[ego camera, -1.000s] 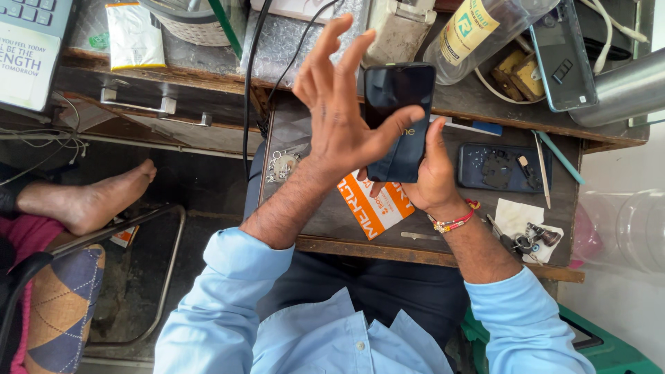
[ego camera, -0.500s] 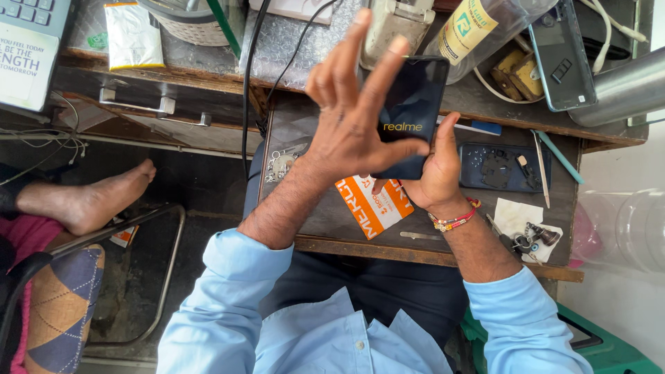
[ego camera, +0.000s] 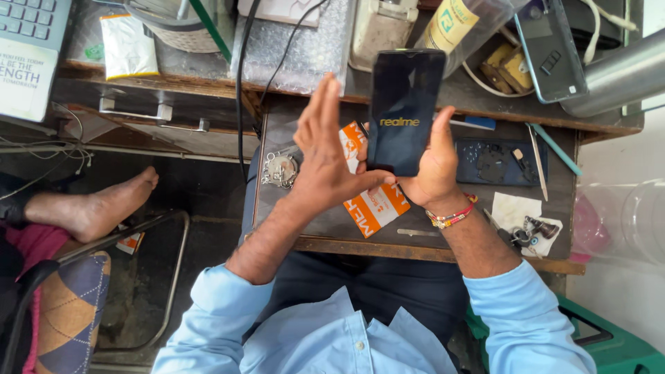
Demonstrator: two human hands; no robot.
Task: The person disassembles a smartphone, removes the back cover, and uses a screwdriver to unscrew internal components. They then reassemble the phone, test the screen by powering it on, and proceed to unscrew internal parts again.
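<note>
A black smartphone (ego camera: 405,111) stands upright above the wooden desk (ego camera: 429,242), its dark screen lit with a small yellow logo. My right hand (ego camera: 436,170) grips it from the right side and below, thumb along its edge. My left hand (ego camera: 325,156) is beside the phone on the left, fingers straight and together, with only the thumb pressing against the phone's lower left corner. An orange and white card (ego camera: 374,204) lies on the desk under both hands.
A dismantled phone back (ego camera: 499,163), tweezers (ego camera: 537,163), a teal tool (ego camera: 554,147) and a key bunch (ego camera: 280,170) lie on the desk. Bottles, a phone frame (ego camera: 551,48) and cables crowd the far shelf. Another person's bare foot (ego camera: 97,204) rests at the left.
The phone was tilted with a blank screen; it now stands upright showing a logo. My left hand's fingers drew off its face to the left side.
</note>
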